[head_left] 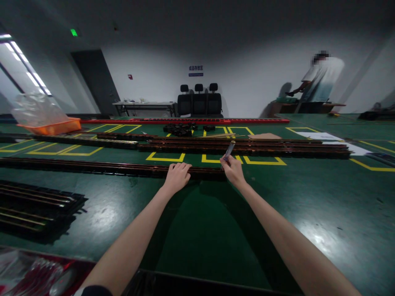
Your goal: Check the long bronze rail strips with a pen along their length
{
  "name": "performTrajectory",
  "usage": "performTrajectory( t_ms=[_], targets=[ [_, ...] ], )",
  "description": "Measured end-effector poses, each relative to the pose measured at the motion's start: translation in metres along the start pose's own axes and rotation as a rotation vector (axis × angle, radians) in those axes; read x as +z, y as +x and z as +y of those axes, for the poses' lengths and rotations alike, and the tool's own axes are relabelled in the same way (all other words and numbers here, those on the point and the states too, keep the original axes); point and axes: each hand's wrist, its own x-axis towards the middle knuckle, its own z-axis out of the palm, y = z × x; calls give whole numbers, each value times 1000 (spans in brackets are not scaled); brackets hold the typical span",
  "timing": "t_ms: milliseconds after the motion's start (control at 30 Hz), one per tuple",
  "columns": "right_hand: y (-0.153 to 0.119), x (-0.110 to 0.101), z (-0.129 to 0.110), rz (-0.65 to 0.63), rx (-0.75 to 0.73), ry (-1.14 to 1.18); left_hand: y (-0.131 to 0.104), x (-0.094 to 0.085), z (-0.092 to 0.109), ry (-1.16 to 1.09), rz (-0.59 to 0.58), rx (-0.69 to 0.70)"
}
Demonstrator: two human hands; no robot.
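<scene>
A long dark rail assembly with copper-coloured strips lies across the green table, its right end near the middle of the view. My left hand rests over this rail, fingers bent around its top and pressed together. At the rail's right end, my right hand is closed around a slim, light-coloured tool, held tilted with its upper end pointing up and right. The tool's lower tip is too small to make out against the rail.
Behind lie more long rails, black parts and a brown sheet. An orange tray with plastic bags is back left, more rails front left. A person stands far right.
</scene>
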Motion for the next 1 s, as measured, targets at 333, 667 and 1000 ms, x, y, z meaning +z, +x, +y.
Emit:
performTrajectory(
  t_ms=[333, 667, 1000],
  targets=[
    [4, -5, 14, 100, 122, 166, 0, 0, 1, -1, 2, -11],
    [8, -15, 28, 187, 188, 275, -1, 1, 0, -12, 29, 5],
    [4, -21, 33, 193, 126, -34, -2, -5, -9, 1, -22, -46]
  ],
)
